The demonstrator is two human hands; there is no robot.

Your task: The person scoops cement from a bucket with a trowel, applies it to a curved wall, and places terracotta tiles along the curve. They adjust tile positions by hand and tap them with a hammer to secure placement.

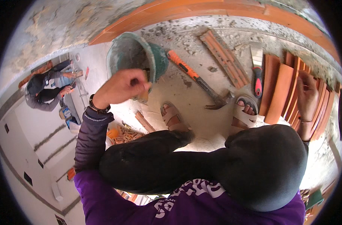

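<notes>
My left hand (122, 88) is closed at the near rim of a green bucket (161, 60). A yellowish piece (144, 96) shows just below its fingers; what it is stays partly hidden. My right hand (308, 92) reaches into a row of long terracotta tile strips (277, 93), its bent fingers closed at the edge of one. A claw hammer (184, 68) with an orange and black handle lies between the bucket and my right foot. Beside the tiles rests a wide-bladed scraper (257, 71) with a red and black handle.
A mortar-crusted tile strip (225, 58) lies by the wall base, where an orange tile border (178, 9) runs along. Broken tile pieces (128, 135) are heaped near my left knee. At far left another person (43, 88) works in a dark cap.
</notes>
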